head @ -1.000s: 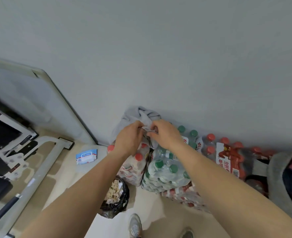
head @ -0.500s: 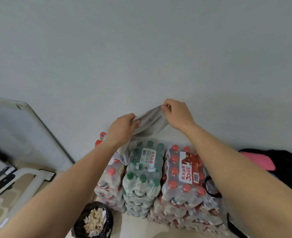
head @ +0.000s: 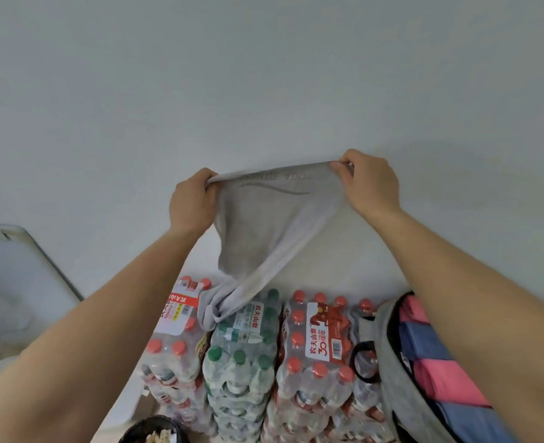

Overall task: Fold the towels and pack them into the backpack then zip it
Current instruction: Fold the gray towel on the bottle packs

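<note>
A grey towel hangs stretched between my hands in front of the wall. My left hand pinches its top left corner and my right hand pinches its top right corner. The towel's lower end is twisted and rests on the bottle packs. At the lower right stands an open grey backpack, with folded pink towels and blue towels inside it. My right forearm hides part of the backpack.
Shrink-wrapped packs of red-capped bottles and green-capped bottles are stacked against the wall below the towel. A black bin with pale scraps sits at the bottom edge. A white board leans at the left.
My hands have lifted the grey towel off the bottle packs and moved apart, spreading its top edge. The view has swung right, bringing the open backpack into sight.
</note>
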Available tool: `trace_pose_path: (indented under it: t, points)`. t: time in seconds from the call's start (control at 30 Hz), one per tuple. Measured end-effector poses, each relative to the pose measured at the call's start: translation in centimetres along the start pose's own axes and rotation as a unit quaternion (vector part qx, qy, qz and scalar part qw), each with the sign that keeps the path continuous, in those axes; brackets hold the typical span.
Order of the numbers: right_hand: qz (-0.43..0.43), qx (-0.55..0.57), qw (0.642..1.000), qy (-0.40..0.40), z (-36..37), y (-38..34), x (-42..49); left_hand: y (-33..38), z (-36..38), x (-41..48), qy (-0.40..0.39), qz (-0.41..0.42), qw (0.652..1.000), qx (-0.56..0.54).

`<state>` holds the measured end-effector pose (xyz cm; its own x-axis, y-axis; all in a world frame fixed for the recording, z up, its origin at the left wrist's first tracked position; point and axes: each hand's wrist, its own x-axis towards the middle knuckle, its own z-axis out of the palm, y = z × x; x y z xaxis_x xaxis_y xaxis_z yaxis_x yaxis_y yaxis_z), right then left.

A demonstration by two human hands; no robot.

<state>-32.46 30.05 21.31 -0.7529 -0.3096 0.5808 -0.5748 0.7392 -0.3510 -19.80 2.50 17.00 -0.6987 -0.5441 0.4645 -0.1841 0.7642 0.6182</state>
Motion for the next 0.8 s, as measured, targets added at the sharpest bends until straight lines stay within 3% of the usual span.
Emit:
trace_pose_path:
  t: [0.07, 0.13, 0.23, 0.33, 0.4, 0.53, 0.63, 0.8]
  points:
    - [0.022, 0.017, 0.999, 0.021, -0.4, 0.1, 0.1, 1.1, 0.2, 0.6, 0.017, -0.003, 1.0, -0.01]
    - [0.042, 0.024, 0.999, -0.024, 0.2, 0.8, -0.6, 1.5, 1.0, 0.4, 0.011, -0.024, 0.998, -0.052]
    - [0.073, -0.017, 0.985, -0.155, 1.8, 3.0, -3.4, 0.8, 2.4, -1.0, -0.024, -0.067, 0.99, -0.122]
    - [0.111, -0.075, 0.922, -0.363, 4.0, 5.3, -7.1, 0.1, 4.0, -2.7, -0.126, -0.037, 0.985, -0.113]
    - [0.107, -0.098, 0.886, -0.44, 5.4, 5.3, -8.9, 0.1, 5.1, -3.9, -0.202, -0.008, 0.973, -0.108]
    - [0.057, 0.072, 0.916, -0.389, 7.3, 1.4, -10.1, 0.7, 7.8, -6.4, -0.308, 0.019, 0.946, -0.099]
    - [0.051, 0.2, 0.903, -0.378, 8.2, -1.6, -10.0, 0.5, 9.4, -7.7, -0.312, 0.02, 0.945, -0.096]
    - [0.06, 0.175, 0.922, -0.339, 9.3, -1.6, -10.2, -0.2, 10.2, -9.5, -0.322, -0.004, 0.941, -0.101]
